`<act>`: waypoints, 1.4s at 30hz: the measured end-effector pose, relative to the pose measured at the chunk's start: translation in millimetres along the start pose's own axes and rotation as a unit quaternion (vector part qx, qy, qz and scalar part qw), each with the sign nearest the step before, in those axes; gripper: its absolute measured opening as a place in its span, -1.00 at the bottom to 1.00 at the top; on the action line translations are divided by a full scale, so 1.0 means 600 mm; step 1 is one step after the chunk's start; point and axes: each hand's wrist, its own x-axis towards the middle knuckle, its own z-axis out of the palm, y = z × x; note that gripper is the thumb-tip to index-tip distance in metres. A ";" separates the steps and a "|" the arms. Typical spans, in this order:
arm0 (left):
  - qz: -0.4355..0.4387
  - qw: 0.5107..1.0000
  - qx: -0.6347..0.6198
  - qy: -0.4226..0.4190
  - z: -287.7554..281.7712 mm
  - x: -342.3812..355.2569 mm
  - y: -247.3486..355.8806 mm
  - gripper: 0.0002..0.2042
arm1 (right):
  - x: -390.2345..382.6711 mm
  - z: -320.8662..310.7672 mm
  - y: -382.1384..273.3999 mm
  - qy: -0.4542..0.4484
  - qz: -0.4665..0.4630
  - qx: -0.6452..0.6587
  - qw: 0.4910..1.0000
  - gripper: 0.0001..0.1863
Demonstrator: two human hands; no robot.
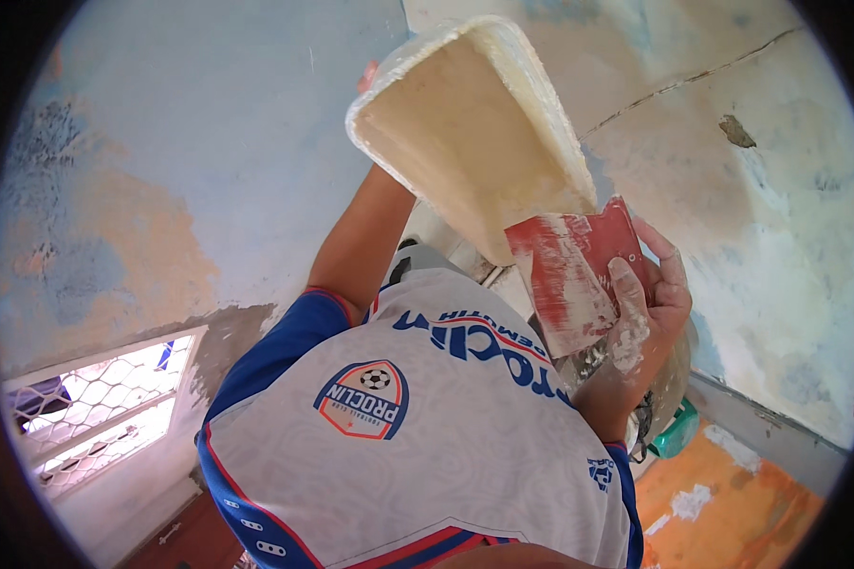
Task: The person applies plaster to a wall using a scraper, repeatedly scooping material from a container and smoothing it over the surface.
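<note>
Walls (161, 190): ran patchy blue, cream and tan, cracked at upper right.
Floor (740, 503): flashed orange at lower right, spotted white.
Tub (455, 133): hung tilted ahead of the white shirt (455, 474), crusted along the rim.
Left fingers (368, 76): gripped the tub from behind, mostly hidden!
Right fingers (626, 283): pinched a red scraper (574, 275), white-smeared, right by the tub's lower right corner; couldn't tell whether touching.

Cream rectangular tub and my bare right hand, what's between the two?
In the head view, a flat red scraper smeared with whitish paste lies between the cream rectangular tub and your right hand, which holds it.
</note>
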 end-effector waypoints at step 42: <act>-0.098 0.993 -0.045 -0.042 0.033 0.021 -0.096 -0.21 | -0.028 -0.060 0.157 0.141 0.198 0.214 0.946 -0.60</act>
